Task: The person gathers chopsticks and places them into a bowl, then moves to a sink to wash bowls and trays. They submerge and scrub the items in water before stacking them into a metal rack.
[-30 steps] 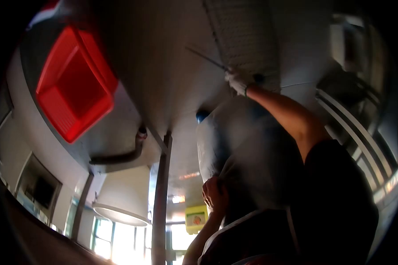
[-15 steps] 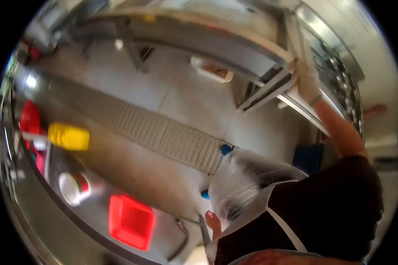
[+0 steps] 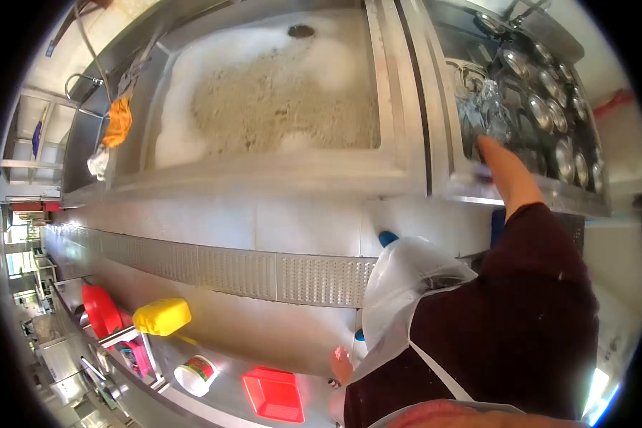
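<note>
My right hand [image 3: 493,155] reaches over the front edge of a steel basin [image 3: 571,202] at the right, smeared by motion. Its fingers are hidden or blurred beside clear glass-like pieces [image 3: 493,114], and I cannot tell whether it grips any of them. Round shiny metal pieces [image 3: 541,113] fill much of that basin. Low at my side hangs my left hand [image 3: 341,365], its fingers loosely apart with nothing visible in them. A white plastic apron [image 3: 399,289] covers my front.
Left of the basin is a large sink [image 3: 396,162] of murky, foamy water. An orange cloth [image 3: 118,123] hangs at its far side. A drain grate [image 3: 324,280] crosses the floor. Opposite stand a yellow canister [image 3: 162,317], a white bucket [image 3: 195,376] and a red crate [image 3: 272,394].
The view has swung, bringing the sink water and the basin's contents into sight. My right hand has gone from the metal frame's corner to the basin. My left hand still hangs low.
</note>
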Tool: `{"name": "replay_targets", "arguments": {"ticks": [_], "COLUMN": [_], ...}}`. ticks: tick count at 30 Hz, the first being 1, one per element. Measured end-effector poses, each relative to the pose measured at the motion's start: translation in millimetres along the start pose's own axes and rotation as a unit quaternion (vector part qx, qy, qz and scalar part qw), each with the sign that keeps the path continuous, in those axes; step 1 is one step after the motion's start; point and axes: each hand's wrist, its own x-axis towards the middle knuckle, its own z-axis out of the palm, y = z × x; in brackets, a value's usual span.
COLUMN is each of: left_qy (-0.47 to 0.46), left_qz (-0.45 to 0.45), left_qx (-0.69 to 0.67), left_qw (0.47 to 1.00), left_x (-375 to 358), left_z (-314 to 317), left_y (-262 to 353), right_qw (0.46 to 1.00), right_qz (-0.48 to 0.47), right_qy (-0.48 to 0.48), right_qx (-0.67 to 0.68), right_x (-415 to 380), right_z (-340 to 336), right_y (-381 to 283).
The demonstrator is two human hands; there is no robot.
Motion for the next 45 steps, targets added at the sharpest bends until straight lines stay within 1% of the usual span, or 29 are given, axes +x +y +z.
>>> {"name": "replay_targets", "arguments": {"ticks": [1, 3, 5, 7, 8, 10, 12, 13, 14, 17, 20, 23, 24, 27, 28, 30, 31, 33, 34, 36, 37, 38, 39, 41, 43, 44, 45], "left_qy": [-0.065, -0.049, -0.005, 0.008, -0.006, -0.036, -0.087, -0.127, -0.151, -0.196, -0.226, -0.254, -0.264, -0.244, -0.223, -0.175, -0.149, -0.092, -0.088, -0.080, -0.078, -0.070, -0.073, -0.081, -0.084, -0.083, -0.088], "left_qz": [0.029, 0.155, 0.187, 0.214, 0.245, 0.305, 0.368, 0.397, 0.415, 0.461, 0.471, 0.497, 0.493, 0.516, 0.525, 0.545, 0.601, 0.705, 0.695, 0.677, 0.666, 0.646, 0.645, 0.639, 0.631, 0.634, 0.636], "left_qx": [0.146, 0.009, 0.096, 0.055, 0.042, 0.013, 0.049, 0.075, 0.076, 0.139, 0.138, 0.159, 0.156, 0.194, 0.197, 0.208, 0.211, 0.215, 0.225, 0.242, 0.248, 0.347, 0.338, 0.324, 0.340, 0.342, 0.345], "left_qw": [0.987, 0.987, 0.978, 0.975, 0.969, 0.952, 0.924, 0.906, 0.894, 0.855, 0.842, 0.815, 0.814, 0.798, 0.797, 0.793, 0.756, 0.669, 0.677, 0.690, 0.699, 0.677, 0.681, 0.693, 0.692, 0.689, 0.685], "left_x": [7.2, 42.7, 52.5, 35.2, 39.7, 40.0, 41.6, 39.7, 32.6, 29.2, 28.9, 18.7, 19.6, 12.5, 11.8, 14.8, 18.6, 29.2, 35.0, 48.3, 52.3, 53.8, 56.1, 57.0, 55.4, 55.2, 56.5], "left_z": [-0.6, 11.9, 17.4, 22.2, 35.1, 50.8, 74.6, 85.6, 96.5, 120.3, 145.9, 157.4, 160.2, 169.7, 175.1, 179.1, 182.6, 189.3, 193.3, 203.4, 208.9, 212.0, 215.0, 214.6, 213.6, 213.7, 216.0], "left_y": [73.7, 101.1, 185.9, 293.2, 325.7, 371.4, 411.4, 427.9, 442.5, 456.1, 446.5, 447.7, 445.4, 454.7, 456.0, 461.3, 470.0, 490.9, 499.5, 513.5, 518.4, 519.4, 519.0, 515.2, 518.3, 518.8, 518.9], "right_qw": [1.000, 0.999, 0.996, 0.993, 0.990, 0.985, 0.978, 0.974, 0.969, 0.956, 0.946, 0.946, 0.945, 0.933, 0.927, 0.924, 0.929, 0.950, 0.952, 0.909, 0.931, 0.935, 0.925, 0.946, 0.950, 0.946, 0.940], "right_qz": [-0.005, -0.010, -0.008, -0.002, 0.002, 0.006, 0.011, 0.016, 0.021, 0.037, 0.033, -0.023, -0.047, -0.144, -0.174, -0.204, -0.218, -0.255, -0.270, -0.235, -0.193, -0.130, -0.054, -0.124, -0.194, -0.215, -0.228], "right_qy": [0.005, 0.014, 0.024, 0.034, 0.041, 0.058, 0.075, 0.082, 0.089, 0.099, 0.099, 0.084, 0.078, 0.055, 0.044, 0.046, 0.056, 0.095, 0.113, 0.326, 0.229, 0.137, 0.062, -0.003, -0.068, -0.071, -0.048], "right_qx": [0.016, 0.049, 0.083, 0.115, 0.132, 0.160, 0.194, 0.212, 0.229, 0.273, 0.307, 0.313, 0.314, 0.324, 0.331, 0.319, 0.294, 0.156, 0.085, 0.115, 0.207, 0.300, 0.371, 0.301, 0.237, 0.233, 0.250], "right_x": [9.0, 19.8, 29.8, 27.5, 27.4, 23.4, 19.5, 16.1, 14.2, 15.4, 20.1, 19.0, 15.6, -0.2, -4.4, -7.7, -6.5, 1.2, 7.5, 23.5, 24.0, 24.0, 23.8, -23.8, -52.1, -51.5, -43.5], "right_z": [4.7, 9.8, 11.8, 12.6, 11.2, 5.0, 0.3, -0.6, -2.7, -12.6, -18.3, -6.1, 0.5, 24.6, 32.0, 37.8, 33.3, 10.3, 0.3, 41.3, 46.2, 50.4, 54.6, 9.9, -16.9, -21.4, -23.3], "right_y": [1.4, 7.4, 17.7, 26.2, 30.4, 29.6, 21.9, 16.1, 10.2, -14.0, -38.1, -60.6, -67.5, -83.1, -85.7, -78.9, -71.3, -49.7, -38.4, -17.5, -20.2, -23.0, -25.8, -16.3, -11.0, -9.5, -6.7]}}
